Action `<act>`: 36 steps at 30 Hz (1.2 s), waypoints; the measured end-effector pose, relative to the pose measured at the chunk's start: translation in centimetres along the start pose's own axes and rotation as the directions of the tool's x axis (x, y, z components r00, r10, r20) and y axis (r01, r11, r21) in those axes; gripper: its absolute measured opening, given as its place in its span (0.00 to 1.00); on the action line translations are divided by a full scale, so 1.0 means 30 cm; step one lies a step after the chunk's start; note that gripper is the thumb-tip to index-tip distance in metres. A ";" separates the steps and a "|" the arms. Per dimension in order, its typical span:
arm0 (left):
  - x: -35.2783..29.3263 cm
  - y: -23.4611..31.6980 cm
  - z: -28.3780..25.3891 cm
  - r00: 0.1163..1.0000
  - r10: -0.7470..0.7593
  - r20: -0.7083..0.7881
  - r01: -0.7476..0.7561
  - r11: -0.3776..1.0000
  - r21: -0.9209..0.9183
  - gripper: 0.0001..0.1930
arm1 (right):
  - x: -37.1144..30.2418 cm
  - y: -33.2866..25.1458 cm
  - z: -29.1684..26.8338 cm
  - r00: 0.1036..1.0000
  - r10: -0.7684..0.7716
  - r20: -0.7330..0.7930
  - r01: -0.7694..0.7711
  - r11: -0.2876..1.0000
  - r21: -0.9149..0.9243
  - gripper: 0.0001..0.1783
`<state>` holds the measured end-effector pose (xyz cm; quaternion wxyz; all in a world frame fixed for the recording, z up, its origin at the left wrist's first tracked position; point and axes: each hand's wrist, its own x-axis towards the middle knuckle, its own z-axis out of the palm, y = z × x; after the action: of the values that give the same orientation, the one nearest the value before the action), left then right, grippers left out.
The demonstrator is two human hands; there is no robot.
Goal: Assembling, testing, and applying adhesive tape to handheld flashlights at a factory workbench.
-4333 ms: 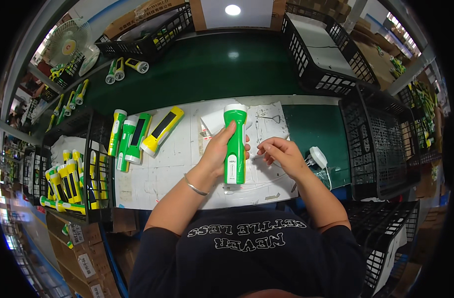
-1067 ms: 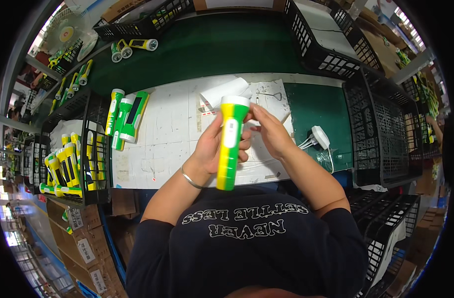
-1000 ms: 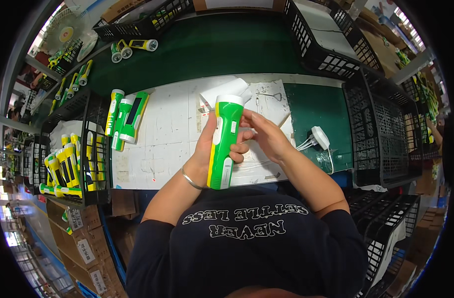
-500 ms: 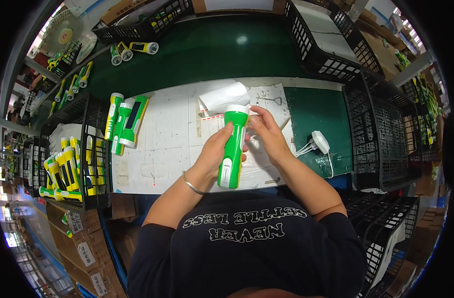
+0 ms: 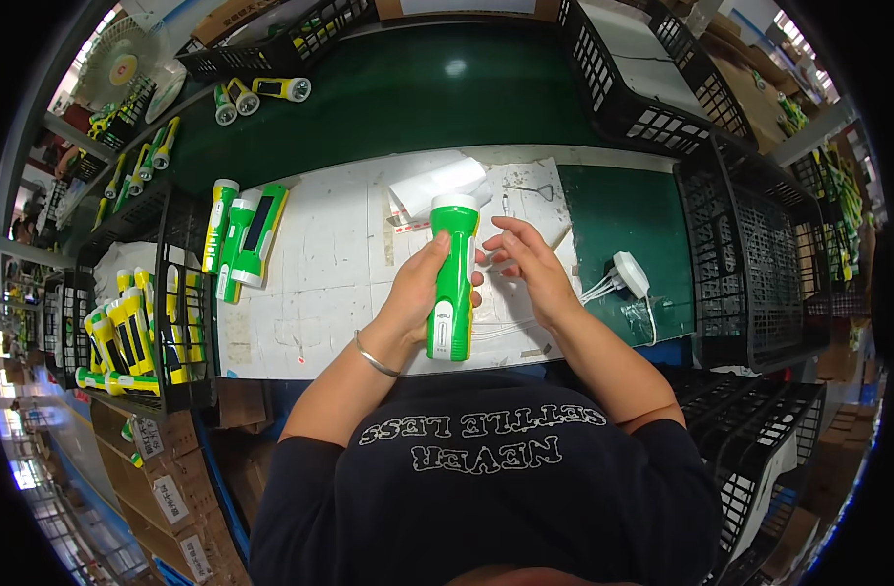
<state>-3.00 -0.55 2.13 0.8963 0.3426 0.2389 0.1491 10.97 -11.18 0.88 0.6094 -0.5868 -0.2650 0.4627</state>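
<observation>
A green flashlight (image 5: 453, 278) with a white head and a pale oval panel stands in my left hand (image 5: 413, 291), its head pointing away from me. The fingers of that hand wrap round its body from the left. Just to the right, my right hand (image 5: 532, 269) holds nothing; its fingers are apart and slightly curled, clear of the flashlight. Behind the flashlight's head lies a rolled white sheet (image 5: 437, 188). Three more flashlights (image 5: 234, 244) in green, yellow and white lie together at the left of the white work surface (image 5: 320, 283).
A black crate (image 5: 188, 342) full of yellow-and-green flashlights stands at the left. To the right are a white charger plug (image 5: 630, 274) with cables and a black crate (image 5: 760, 264). Three flashlights (image 5: 281, 90) lie on the green table (image 5: 418, 98). A metal hook-shaped tool (image 5: 537, 190) lies behind my right hand.
My right hand has drawn back from the flashlight's head and its fingers have spread. The flashlight in my left hand has shifted slightly left and stands straighter.
</observation>
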 end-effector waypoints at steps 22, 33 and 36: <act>-0.142 -0.017 -0.059 0.763 0.451 0.463 -0.603 0.754 0.260 0.40 | -0.075 -0.098 0.041 0.909 -0.366 0.201 0.374 0.927 -0.004 0.25; -0.155 0.022 -0.020 0.764 0.431 0.480 -0.418 0.897 -0.142 0.25 | -0.078 -0.087 0.050 0.904 -0.369 0.215 0.384 0.923 -0.030 0.26; -0.154 0.020 -0.016 0.746 0.443 0.497 -0.415 0.893 -0.174 0.24 | -0.081 -0.088 0.053 0.905 -0.367 0.217 0.382 0.923 -0.034 0.26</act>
<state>-7.19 -1.84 3.73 0.8769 0.3920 -0.1039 0.2579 9.20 -12.24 4.23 0.6334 -0.4962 -0.4520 0.3852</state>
